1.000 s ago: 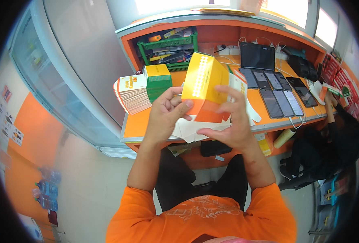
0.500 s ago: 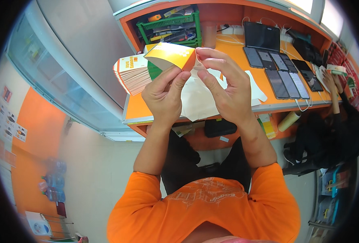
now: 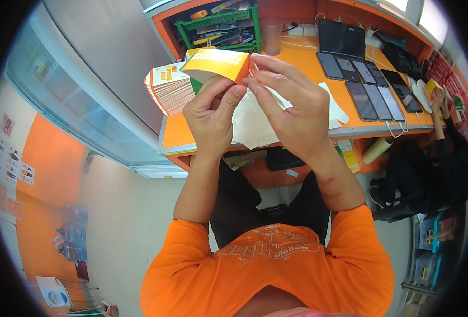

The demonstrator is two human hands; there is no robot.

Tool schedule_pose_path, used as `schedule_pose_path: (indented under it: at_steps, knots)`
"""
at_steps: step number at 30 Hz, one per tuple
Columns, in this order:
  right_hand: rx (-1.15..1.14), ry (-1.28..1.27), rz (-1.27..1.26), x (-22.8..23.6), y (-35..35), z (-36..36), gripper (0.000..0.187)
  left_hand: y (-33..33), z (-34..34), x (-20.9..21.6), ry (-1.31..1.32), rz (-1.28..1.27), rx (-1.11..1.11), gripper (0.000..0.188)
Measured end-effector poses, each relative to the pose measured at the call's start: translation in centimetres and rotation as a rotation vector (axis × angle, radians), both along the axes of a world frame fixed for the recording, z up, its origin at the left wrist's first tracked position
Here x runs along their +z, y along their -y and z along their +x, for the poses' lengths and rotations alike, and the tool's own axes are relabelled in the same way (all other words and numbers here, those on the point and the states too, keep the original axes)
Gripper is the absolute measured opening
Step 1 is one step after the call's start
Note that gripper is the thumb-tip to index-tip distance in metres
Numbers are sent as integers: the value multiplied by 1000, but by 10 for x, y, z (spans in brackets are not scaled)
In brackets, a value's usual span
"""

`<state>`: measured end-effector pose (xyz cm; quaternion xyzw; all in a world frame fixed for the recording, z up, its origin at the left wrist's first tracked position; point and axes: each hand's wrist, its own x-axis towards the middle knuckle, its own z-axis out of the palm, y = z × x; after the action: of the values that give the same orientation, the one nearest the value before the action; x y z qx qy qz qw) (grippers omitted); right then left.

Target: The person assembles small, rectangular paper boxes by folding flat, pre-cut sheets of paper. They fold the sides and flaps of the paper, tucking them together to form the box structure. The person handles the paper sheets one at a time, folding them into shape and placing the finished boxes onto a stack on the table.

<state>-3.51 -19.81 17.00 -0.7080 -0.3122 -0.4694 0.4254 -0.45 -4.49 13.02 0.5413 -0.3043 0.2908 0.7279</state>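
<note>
A yellow and orange folded cardboard carton (image 3: 215, 62) is held up over the counter, its panel curved. My left hand (image 3: 210, 116) pinches its lower edge between thumb and fingers. At the carton's right end, my right hand (image 3: 294, 103) is closed on the orange side flap, thumb below and fingertips above. The right fingertips partly cover that flap. Behind the left hand stands a stack of flat printed cartons (image 3: 173, 96), white and orange, with a green piece beside it. Pale sheets of paper (image 3: 252, 127) lie on the counter beneath both hands.
A green basket (image 3: 218, 22) of tools and a clear cup (image 3: 271, 37) stand at the back. Several phones (image 3: 361, 100) with cables and a dark laptop-like device (image 3: 342, 42) occupy the counter's right. A co-worker's hands (image 3: 438, 101) handle a yellow-white carton farther right.
The carton has moved slightly left and up, and its top panel has tilted. My right fingers have closed in on its end flap. The co-worker's carton has turned.
</note>
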Motion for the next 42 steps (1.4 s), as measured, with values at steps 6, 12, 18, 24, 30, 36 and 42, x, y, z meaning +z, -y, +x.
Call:
schedule_pose_path:
  at_steps: [6,12,18,24,30,36,42]
  knots:
    - [14,-32,-49,1,0,-1,16,1,-3,9,-10,-2,-69,20]
    - [253,-225,87,-6,5,4,18,-4,-5,6,-31,33,-3,24]
    - [191,-87,-58,-19,1,7,36,10,-9,24,-42,-18,114,26]
    - [52,-236,95,-48,-6,32,37,19,-13,9,3,85,227,22]
    - [452,-461,684,-55,12,33,20,11,3,10,123,688,176,36]
    - [390,-593,676,-50,10,26,20,16,9,-8,274,850,463,42]
    - [417,-666,776,-49,26,38,22,21,10,-3,417,827,479,35]
